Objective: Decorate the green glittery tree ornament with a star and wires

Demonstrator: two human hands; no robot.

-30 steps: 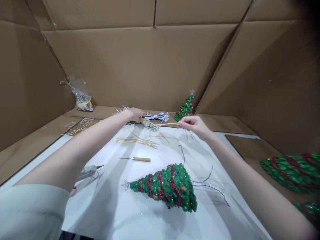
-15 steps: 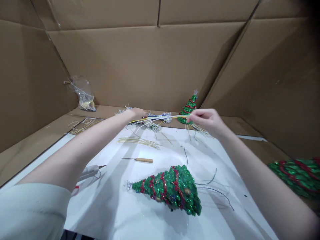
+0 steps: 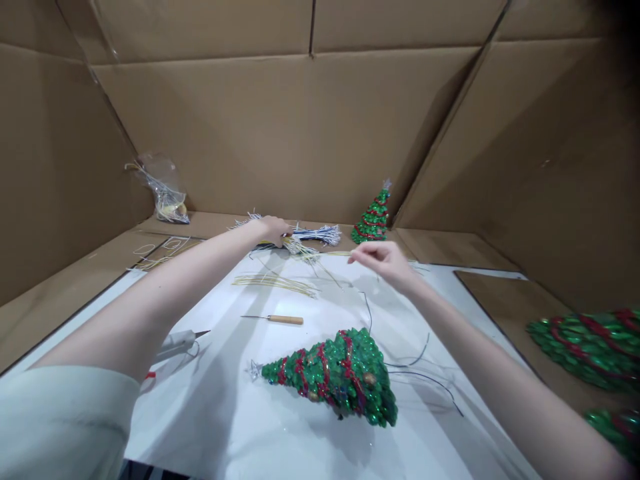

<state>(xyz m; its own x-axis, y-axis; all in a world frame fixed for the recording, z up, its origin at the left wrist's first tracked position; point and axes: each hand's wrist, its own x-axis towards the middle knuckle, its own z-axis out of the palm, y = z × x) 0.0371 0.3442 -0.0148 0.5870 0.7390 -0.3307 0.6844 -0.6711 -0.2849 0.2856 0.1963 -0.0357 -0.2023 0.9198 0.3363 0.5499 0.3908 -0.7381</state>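
Observation:
My left hand (image 3: 274, 230) is closed on a bundle of thin wires (image 3: 300, 247) at the back of the white board. To the right, my right hand (image 3: 383, 259) has its fingers pinched together; thin yellowish wires lie by its fingertips, and what the pinch holds is too small to make out. A green tree with red garland (image 3: 335, 377) lies on its side in front, its star to the left and dark wires out of its base. An awl with a wooden handle (image 3: 286, 320) and a row of yellow wires (image 3: 275, 284) lie between.
Upright at the back is a small tree (image 3: 373, 219). More trees (image 3: 590, 350) lie at the right edge. A glue gun (image 3: 177, 343) is by my left forearm, a plastic bag (image 3: 167, 193) in the back left corner. Cardboard walls (image 3: 260, 127) stand around.
My right hand has moved left and down, toward the board. The light wires stretched between my hands are no longer held up there. My left hand has stayed at the bundle.

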